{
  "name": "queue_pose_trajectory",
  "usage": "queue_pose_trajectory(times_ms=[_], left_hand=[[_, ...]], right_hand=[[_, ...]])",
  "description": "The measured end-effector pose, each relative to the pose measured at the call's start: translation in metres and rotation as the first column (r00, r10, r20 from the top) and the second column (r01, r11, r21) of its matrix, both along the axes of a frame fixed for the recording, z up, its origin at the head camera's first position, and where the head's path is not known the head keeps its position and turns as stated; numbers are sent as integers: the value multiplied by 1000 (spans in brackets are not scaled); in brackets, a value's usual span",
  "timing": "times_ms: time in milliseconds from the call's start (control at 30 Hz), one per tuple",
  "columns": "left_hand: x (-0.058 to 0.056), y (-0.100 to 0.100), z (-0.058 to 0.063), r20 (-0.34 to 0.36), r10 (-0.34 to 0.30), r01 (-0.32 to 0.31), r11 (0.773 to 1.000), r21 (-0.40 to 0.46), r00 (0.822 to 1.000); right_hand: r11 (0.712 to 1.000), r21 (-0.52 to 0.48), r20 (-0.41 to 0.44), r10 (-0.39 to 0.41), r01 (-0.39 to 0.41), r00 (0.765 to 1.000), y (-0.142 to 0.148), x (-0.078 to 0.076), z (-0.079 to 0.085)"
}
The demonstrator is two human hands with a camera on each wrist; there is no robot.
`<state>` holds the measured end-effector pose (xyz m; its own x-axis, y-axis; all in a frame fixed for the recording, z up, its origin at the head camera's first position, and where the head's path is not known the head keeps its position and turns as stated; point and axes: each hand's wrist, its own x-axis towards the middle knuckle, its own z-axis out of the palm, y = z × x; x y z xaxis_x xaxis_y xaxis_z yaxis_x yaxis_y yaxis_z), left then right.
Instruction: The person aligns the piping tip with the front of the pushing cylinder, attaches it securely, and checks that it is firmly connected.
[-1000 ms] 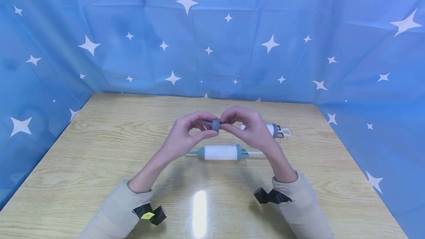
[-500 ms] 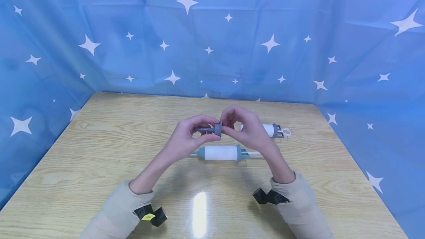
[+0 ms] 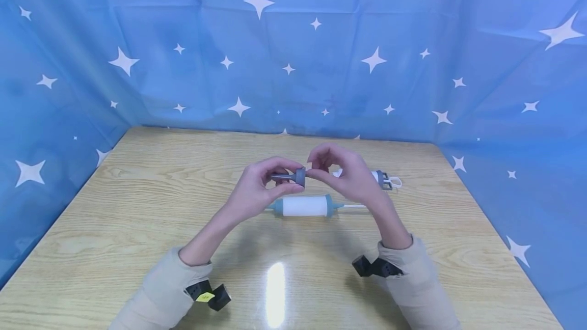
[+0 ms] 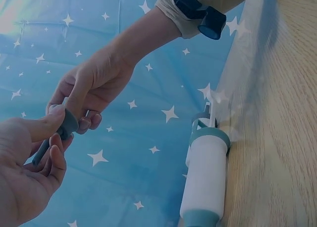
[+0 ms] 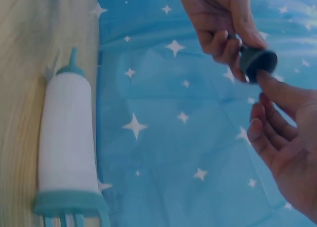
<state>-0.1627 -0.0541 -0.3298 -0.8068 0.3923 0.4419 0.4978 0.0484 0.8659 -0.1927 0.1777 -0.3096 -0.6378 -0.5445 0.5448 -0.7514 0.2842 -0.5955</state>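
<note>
My left hand [image 3: 254,187] pinches a dark grey nozzle cap [image 3: 300,177] between thumb and fingers, above the table. Its thin spout points left into the palm, and its wide open end faces my right hand [image 3: 346,174]. In the right wrist view, the right thumb [image 5: 282,91] reaches to the cup-shaped opening of the cap, while the other fingers curl loosely without gripping anything visible. Below the hands lies a white syringe-like tube [image 3: 304,206] with teal ends, a nozzle at left and a plunger rod at right. The inside of the cap is mostly hidden.
Behind the right hand lies a second white tube with grey end fittings [image 3: 384,181] and a white pull loop, partly covered by the hand. The wooden table [image 3: 151,208] ends at a blue star-patterned curtain [image 3: 284,39] at the back and sides.
The right thumb and index finger, close together at the cap a second ago, now stand apart. The cap shifted slightly right, then held. The teal-ended tube has rolled slightly away, its handle turning.
</note>
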Motion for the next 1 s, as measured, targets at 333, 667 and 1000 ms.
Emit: queue_pose_trajectory(times_ms=[333, 667, 1000], left_hand=[[-2, 0, 0, 21, 31, -30, 999, -23, 999], [-3, -2, -3, 22, 40, -39, 999, -21, 999], [-4, -2, -4, 19, 38, -38, 999, -18, 999]], right_hand=[[952, 265, 97, -184, 153, 978, 36, -29, -8], [883, 440, 219, -283, 164, 934, 79, -59, -37], [823, 534, 291, -394, 194, 872, 107, -68, -55]])
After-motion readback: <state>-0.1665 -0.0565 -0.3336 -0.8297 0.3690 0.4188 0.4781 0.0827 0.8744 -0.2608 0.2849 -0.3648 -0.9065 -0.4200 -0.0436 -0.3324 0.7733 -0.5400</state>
